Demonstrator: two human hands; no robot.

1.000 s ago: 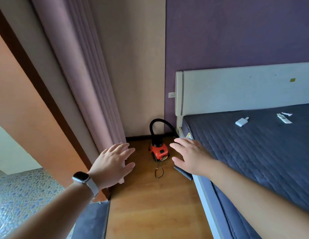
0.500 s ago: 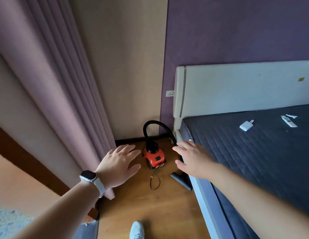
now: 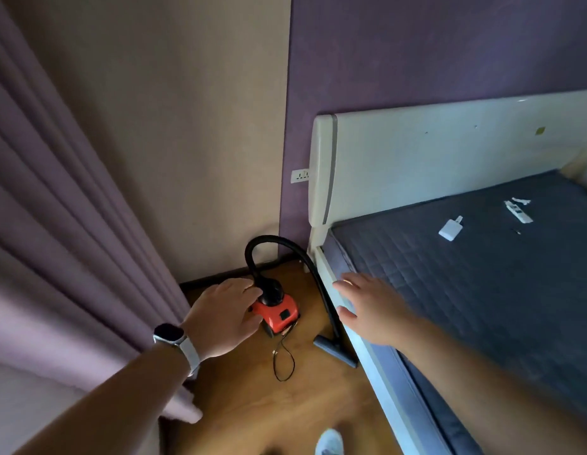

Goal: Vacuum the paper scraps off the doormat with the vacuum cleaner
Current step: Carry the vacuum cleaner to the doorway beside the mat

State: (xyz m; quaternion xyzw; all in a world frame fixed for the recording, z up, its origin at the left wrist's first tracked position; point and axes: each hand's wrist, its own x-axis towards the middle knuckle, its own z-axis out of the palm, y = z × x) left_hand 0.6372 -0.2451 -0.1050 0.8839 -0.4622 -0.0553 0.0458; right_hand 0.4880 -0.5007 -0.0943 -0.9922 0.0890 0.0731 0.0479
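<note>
A small red vacuum cleaner (image 3: 280,312) stands on the wooden floor in the corner between the curtain and the bed. Its black hose (image 3: 287,247) loops up and runs down along the bed frame to a dark nozzle (image 3: 334,349) lying on the floor. A thin black cord (image 3: 283,362) trails in front of it. My left hand (image 3: 221,318), with a watch on the wrist, reaches over the vacuum's left side, fingers relaxed; whether it touches the vacuum I cannot tell. My right hand (image 3: 370,307) hovers open over the bed's edge near the hose. No doormat or paper scraps are in view.
A bed with a dark quilted mattress (image 3: 482,274) and white headboard (image 3: 433,152) fills the right side. Small white items (image 3: 451,228) lie on the mattress. A mauve curtain (image 3: 55,241) hangs at the left. A wall socket (image 3: 299,175) sits beside the headboard. A shoe (image 3: 329,443) shows at the bottom.
I have stepped closer to the corner. My left hand has moved forward and down to the vacuum's body; my right hand has drifted over the bed's edge.
</note>
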